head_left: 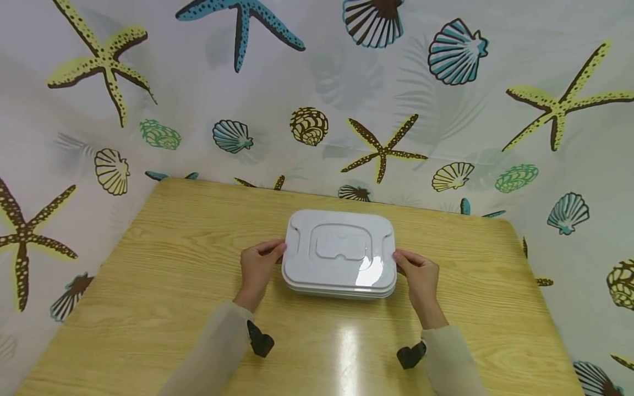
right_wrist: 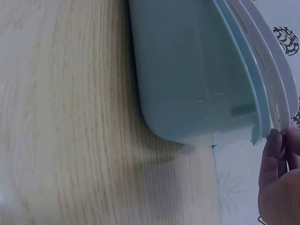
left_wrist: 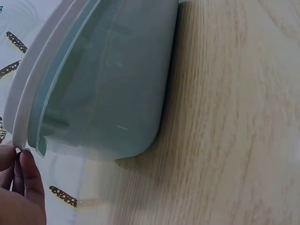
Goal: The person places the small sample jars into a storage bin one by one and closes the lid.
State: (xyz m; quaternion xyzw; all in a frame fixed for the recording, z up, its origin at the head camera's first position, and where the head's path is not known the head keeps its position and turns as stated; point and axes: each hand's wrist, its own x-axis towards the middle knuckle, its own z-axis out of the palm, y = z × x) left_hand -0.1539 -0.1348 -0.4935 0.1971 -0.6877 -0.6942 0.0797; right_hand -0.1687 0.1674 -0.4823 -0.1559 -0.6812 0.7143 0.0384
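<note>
A pale blue-green plastic storage box (left_wrist: 117, 84) stands on the wooden table with a white lid (head_left: 340, 242) over its top. The wrist views show the lid's stepped white rim just above the box's own rim (right_wrist: 248, 65), with a thin gap between them in the right wrist view. My left hand (head_left: 257, 269) pinches the lid's edge at the left short side. On the opposite side my right hand (head_left: 421, 278) pinches the lid's edge between thumb and fingers. What the box holds is hidden under the lid.
The wooden table (head_left: 173, 275) extends around the box on all sides. Behind it and at both sides hangs a white cloth (head_left: 277, 110) printed with starfish and shells. A small black device (head_left: 260, 340) sits at each sleeve cuff.
</note>
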